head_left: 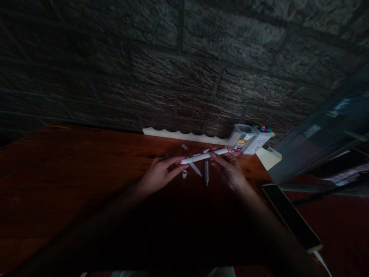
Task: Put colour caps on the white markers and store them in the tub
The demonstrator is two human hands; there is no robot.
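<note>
Between my two hands a white marker pen (201, 157) with orange ends is held almost level, tilted up to the right. My left hand (160, 171) pinches its left end between thumb and fingers. Near the middle and right part of the marker, my right hand (227, 167) grips with thumb and fingers. Below the marker, on the wooden table, lie a slanting white marker (196, 169) and another white marker (206, 173) pointing toward me. A loose white cap (184, 174) stands near my left fingers, and another cap (184, 147) lies farther back.
At the back right stand a clear plastic case (241, 134) and a second case (257, 141) with colourful marker ends. A white wavy-edged strip (184, 135) runs along the stone wall (178, 77). A phone (291, 215) with a cable lies at the right edge of the table (72, 173).
</note>
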